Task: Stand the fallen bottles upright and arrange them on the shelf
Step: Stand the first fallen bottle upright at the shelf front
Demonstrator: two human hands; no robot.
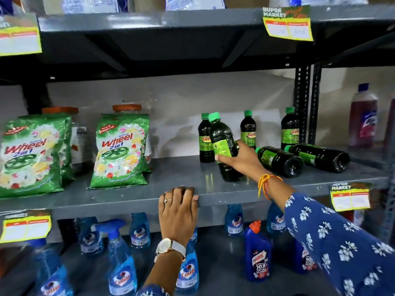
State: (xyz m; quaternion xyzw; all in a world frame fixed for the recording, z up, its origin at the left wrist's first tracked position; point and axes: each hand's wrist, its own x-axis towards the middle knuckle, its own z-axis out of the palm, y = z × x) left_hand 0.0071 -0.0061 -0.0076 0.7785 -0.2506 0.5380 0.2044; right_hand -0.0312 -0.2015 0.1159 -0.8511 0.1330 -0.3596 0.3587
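My right hand (239, 158) grips a dark bottle with a green cap and green label (222, 139), tilted to the left with its base on the grey shelf (136, 193). Three bottles of the same kind stand upright behind it, one at the left (204, 137), one in the middle (248, 130) and one at the right (289, 129). Two more lie on their sides to the right, caps pointing left: the nearer one (280, 160) and the farther one (318, 155). My left hand (178, 208) rests on the shelf's front edge, fingers curled over the lip.
Green detergent packs (121, 148) and orange-lidded jars stand on the shelf's left half. A purple bottle (363, 118) stands past the upright post at right. Blue spray bottles (121, 259) and a dark blue cleaner bottle (257, 253) fill the shelf below. Yellow price tags hang from the shelf edges.
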